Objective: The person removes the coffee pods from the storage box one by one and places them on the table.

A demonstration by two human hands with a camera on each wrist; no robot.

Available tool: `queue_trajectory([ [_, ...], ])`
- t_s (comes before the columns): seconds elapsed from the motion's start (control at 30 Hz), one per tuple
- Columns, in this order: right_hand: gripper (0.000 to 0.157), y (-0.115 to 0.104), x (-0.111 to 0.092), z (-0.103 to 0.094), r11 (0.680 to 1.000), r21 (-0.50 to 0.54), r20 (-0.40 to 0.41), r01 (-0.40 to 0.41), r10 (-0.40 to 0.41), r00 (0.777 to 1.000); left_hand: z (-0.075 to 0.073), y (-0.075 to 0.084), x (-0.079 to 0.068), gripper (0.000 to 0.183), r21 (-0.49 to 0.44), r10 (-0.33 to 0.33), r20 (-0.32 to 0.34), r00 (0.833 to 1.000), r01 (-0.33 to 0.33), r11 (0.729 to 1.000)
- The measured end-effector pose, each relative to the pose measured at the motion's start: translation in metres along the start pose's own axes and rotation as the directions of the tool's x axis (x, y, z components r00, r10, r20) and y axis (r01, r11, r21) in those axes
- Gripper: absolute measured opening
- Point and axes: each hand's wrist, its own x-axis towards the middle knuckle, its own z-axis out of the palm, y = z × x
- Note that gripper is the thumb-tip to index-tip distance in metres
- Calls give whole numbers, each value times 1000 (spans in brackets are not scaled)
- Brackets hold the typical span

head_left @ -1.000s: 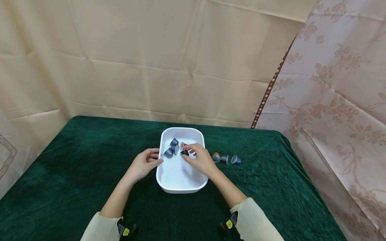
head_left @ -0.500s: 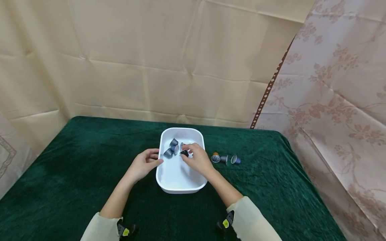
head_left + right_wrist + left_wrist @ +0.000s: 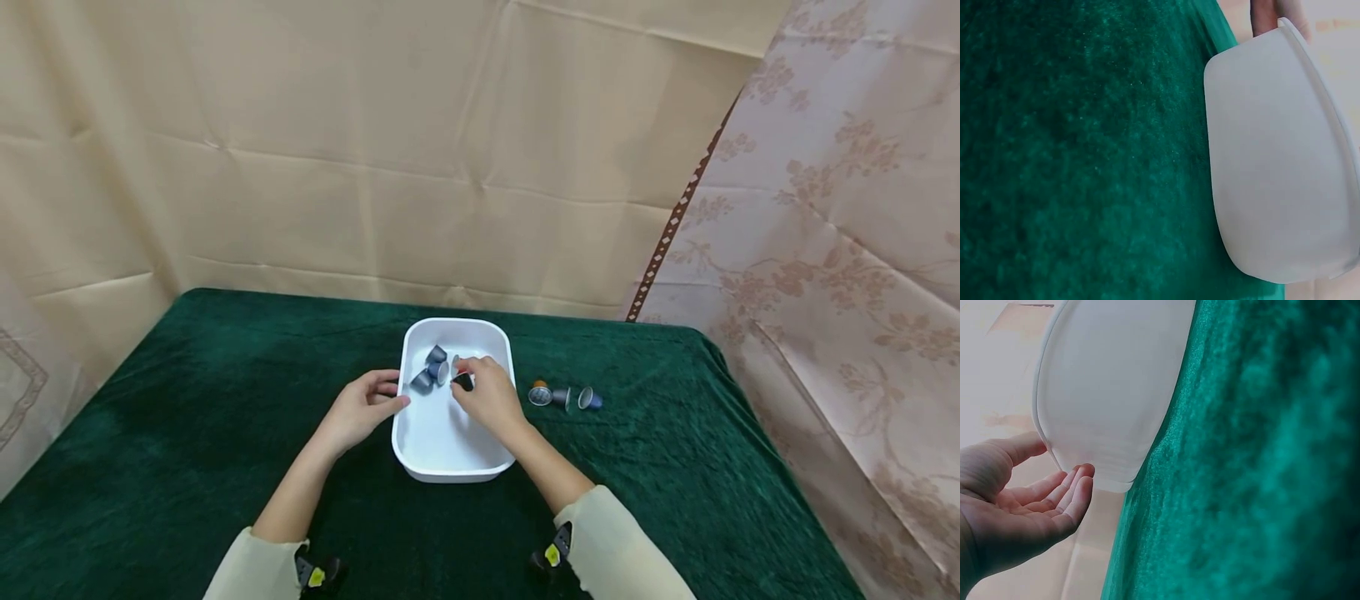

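Observation:
A white plastic tray (image 3: 442, 450) stands on the green cloth. My left hand (image 3: 367, 402) holds its left rim, thumb over the edge and fingers along the outer wall, as the left wrist view shows with the hand (image 3: 1029, 503). Inside the tray, my right hand (image 3: 489, 398) pinches a black coffee capsule (image 3: 463, 381) between thumb and fingers. A grey capsule (image 3: 437, 354), a blue capsule (image 3: 439, 372) and a dark grey-blue capsule (image 3: 422, 382) lie loosely to its left. Behind the right fingertips a reddish capsule (image 3: 457, 361) is mostly hidden.
Right of the tray, on the cloth (image 3: 645, 467), lie an orange capsule (image 3: 539, 393), a dark grey capsule (image 3: 561, 397) and a blue capsule (image 3: 590, 398). Beige curtains (image 3: 420, 167) hang behind the table. The tray wall (image 3: 1279, 162) fills much of the right wrist view.
The right forearm has swung a little to the left, and the black capsule has turned slightly in the fingers. The left hand keeps its place on the tray. The head view has shifted slightly.

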Motion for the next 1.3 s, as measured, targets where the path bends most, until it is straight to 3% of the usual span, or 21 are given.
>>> queue_trajectory([
  [0.5, 39, 0, 5, 5, 994, -73, 41, -78, 81, 996, 0, 3, -1, 53, -11, 25, 11, 1000, -25, 1000],
  [0.7, 36, 2, 5, 7, 995, -75, 41, -68, 72, 997, 0, 3, -2, 54, -5, 24, 10, 1000, -24, 1000],
  [1.3, 28, 4, 9, 12, 988, -119, 143, -97, 114, 983, -2, 2, -2, 55, 1, 10, 8, 1000, -10, 1000],
])
